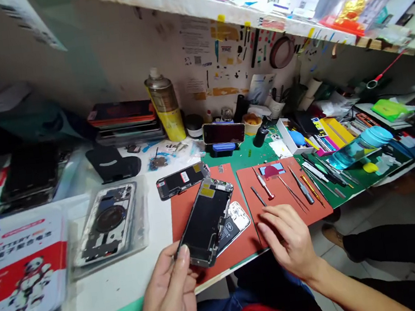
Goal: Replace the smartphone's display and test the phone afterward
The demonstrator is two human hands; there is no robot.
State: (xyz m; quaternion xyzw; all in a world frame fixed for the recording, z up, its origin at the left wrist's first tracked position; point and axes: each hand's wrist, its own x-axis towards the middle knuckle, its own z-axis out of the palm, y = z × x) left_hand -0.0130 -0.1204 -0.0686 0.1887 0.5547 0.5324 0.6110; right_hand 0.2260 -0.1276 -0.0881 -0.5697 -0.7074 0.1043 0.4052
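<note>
My left hand (172, 291) grips the lower corner of a phone screen (207, 220), thumb on top, its black back side and flex cables facing up. Partly beneath that screen lies an opened phone body (240, 215) with its battery showing, on a red mat (221, 262). A second phone screen (175, 184) rests just behind. Over the front of another red mat (250, 183), my right hand (292, 243) hovers with loosely curled fingers and thumb apart, nothing visible in it. Near its fingertips are a small dark tool (258, 196), a screwdriver (264, 185) and tweezers (293, 193).
To the left sit a phone back housing (108, 221) on a plastic tray and a battery box (24, 276). Behind stand a yellow spray can (168, 110) and a propped phone (223, 133). A blue bottle (360, 147) lies at right; a loaded shelf (182, 1) overhangs. Another person's legs (394, 249) show at right.
</note>
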